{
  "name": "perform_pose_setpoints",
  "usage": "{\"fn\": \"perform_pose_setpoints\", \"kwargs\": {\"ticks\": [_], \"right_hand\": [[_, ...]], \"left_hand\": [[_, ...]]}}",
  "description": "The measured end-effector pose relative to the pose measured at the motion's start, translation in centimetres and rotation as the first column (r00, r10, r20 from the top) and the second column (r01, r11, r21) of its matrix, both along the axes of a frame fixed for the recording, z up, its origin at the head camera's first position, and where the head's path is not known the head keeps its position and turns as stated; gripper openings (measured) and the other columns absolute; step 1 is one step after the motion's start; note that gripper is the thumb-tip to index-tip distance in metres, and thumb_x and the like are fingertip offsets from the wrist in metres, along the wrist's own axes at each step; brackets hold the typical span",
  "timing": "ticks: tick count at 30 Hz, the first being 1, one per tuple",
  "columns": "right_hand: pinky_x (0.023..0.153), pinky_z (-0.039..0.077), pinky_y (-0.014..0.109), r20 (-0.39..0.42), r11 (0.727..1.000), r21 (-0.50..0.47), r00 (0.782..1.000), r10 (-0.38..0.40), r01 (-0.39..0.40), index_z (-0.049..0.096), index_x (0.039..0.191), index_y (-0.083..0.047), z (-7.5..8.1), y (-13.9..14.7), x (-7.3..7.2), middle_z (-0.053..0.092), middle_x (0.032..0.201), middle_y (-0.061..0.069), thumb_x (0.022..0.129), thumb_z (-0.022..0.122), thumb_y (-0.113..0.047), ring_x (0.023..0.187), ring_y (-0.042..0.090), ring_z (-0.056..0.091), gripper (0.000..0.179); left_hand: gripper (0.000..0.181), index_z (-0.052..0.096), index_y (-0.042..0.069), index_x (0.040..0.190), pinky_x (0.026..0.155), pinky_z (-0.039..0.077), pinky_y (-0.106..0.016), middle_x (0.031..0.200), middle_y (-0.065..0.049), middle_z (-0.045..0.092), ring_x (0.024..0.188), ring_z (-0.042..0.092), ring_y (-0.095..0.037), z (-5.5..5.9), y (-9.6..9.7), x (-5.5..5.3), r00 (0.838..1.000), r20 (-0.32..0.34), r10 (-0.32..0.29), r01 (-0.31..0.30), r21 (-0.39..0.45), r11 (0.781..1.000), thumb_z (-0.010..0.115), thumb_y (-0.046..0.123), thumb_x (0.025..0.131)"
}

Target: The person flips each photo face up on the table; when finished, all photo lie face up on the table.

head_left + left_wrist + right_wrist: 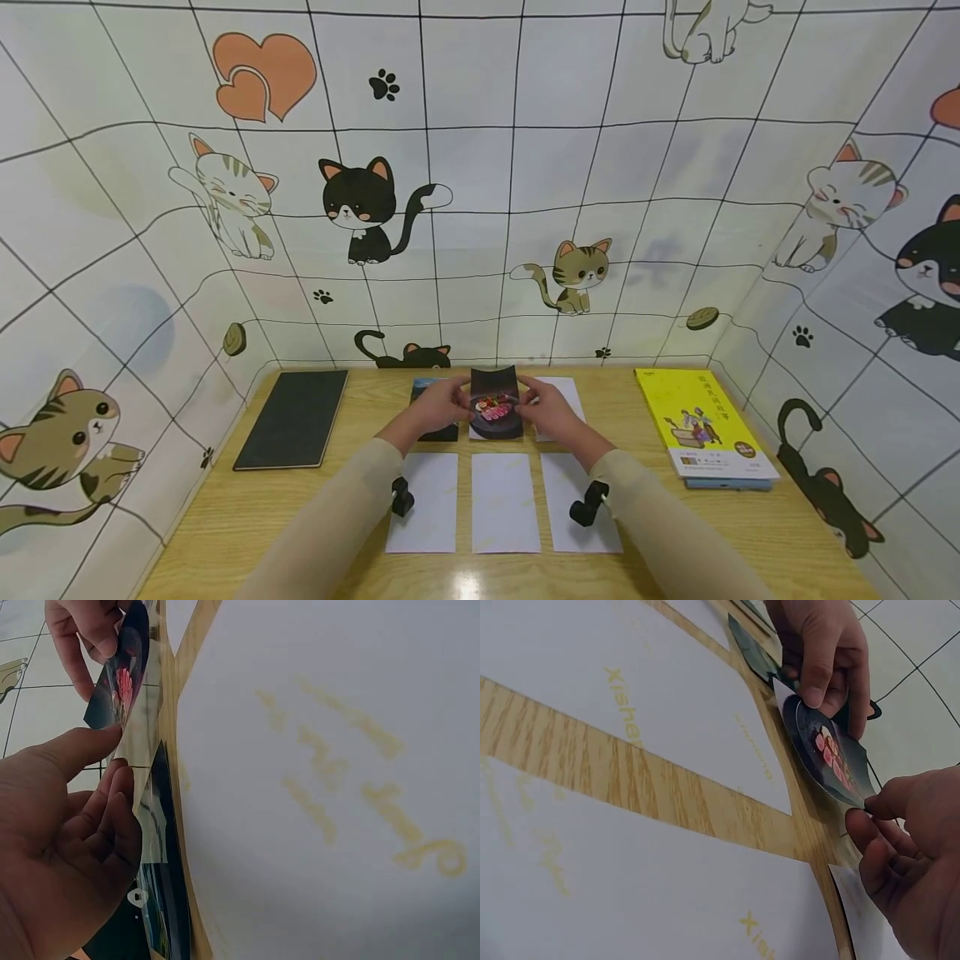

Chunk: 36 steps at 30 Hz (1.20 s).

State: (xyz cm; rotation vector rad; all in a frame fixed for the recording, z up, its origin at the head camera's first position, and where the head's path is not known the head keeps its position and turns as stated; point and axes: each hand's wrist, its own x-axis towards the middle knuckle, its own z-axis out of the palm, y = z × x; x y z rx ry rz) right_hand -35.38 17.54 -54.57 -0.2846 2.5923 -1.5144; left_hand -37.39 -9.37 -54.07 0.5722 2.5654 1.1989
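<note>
A dark photo print of a plate of food (494, 407) is held upright and slightly bowed over the middle of the back row. My left hand (442, 403) pinches its left edge between thumb and fingers. At the opposite edge my right hand (552, 410) pinches it the same way. In the right wrist view the pink food on the print (832, 757) shows between both hands. Left of it lies a face-up landscape photo (442, 432), partly covered by my left hand. A white card (567, 392) sits behind my right hand.
Three white cards form the front row: left (423, 500), middle (506, 502) and right (573, 475), below my forearms. A black notebook (292, 419) lies at the left. On the right, a yellow book (693, 408) rests on a blue one (731, 483). Cat-patterned fabric walls surround the table.
</note>
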Motion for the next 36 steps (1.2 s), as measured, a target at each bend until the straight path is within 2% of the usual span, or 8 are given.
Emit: {"fn": "perform_pose_setpoints", "kwargs": {"ticks": [7,14,22,29,36], "right_hand": [[0.062,0.051,0.028,-0.015,0.997,0.078,1.0,0.0,0.001,0.046,0.164,0.004,-0.3,-0.3,-0.3,0.068,0.1,0.009,0.101,0.074,0.003,0.075,0.017,0.065,0.069],[0.067,0.053,0.03,-0.008,0.993,0.119,1.0,0.015,-0.013,0.047,0.163,0.006,-0.2,-0.1,-0.3,0.069,0.099,0.008,0.101,0.076,0.001,0.076,0.016,0.064,0.068],[0.073,0.058,0.032,0.066,0.989,0.13,0.996,0.058,-0.066,0.043,0.164,0.008,0.2,0.0,-0.8,0.068,0.101,0.011,0.098,0.078,0.003,0.082,0.019,0.067,0.075],[0.079,0.055,0.032,0.135,0.979,0.193,0.99,0.048,-0.073,0.046,0.162,0.009,0.3,0.1,-1.4,0.071,0.103,0.008,0.098,0.082,-0.002,0.087,0.018,0.066,0.074],[0.07,0.053,0.03,0.159,0.974,0.206,0.986,0.058,-0.09,0.045,0.162,0.01,1.1,0.0,-1.3,0.071,0.105,0.009,0.098,0.081,-0.002,0.086,0.019,0.067,0.074]], "left_hand": [[0.08,0.043,-0.001,0.166,0.094,0.058,-0.043,0.103,-0.001,0.07,0.092,0.066,-0.016,-0.1,0.5,0.1,0.999,0.017,0.027,-0.026,-0.063,0.998,0.085,0.008,0.099],[0.081,0.045,0.001,0.166,0.098,0.058,-0.046,0.103,0.0,0.07,0.092,0.065,-0.016,-0.4,0.7,0.0,0.999,-0.011,0.04,-0.041,-0.117,0.992,0.087,0.01,0.097],[0.081,0.044,0.0,0.166,0.09,0.056,-0.04,0.101,0.002,0.068,0.088,0.062,-0.015,-0.2,0.8,0.2,0.999,-0.023,0.025,-0.028,-0.175,0.984,0.087,0.012,0.098],[0.081,0.048,-0.002,0.163,0.086,0.055,-0.038,0.096,0.001,0.068,0.085,0.062,-0.015,-0.1,0.8,0.0,1.0,0.006,0.022,-0.021,-0.186,0.982,0.089,0.013,0.095],[0.077,0.051,-0.002,0.161,0.085,0.052,-0.036,0.089,0.002,0.068,0.079,0.06,-0.013,0.1,0.7,-0.2,1.0,0.008,0.0,0.001,-0.229,0.973,0.089,0.016,0.097]]}}
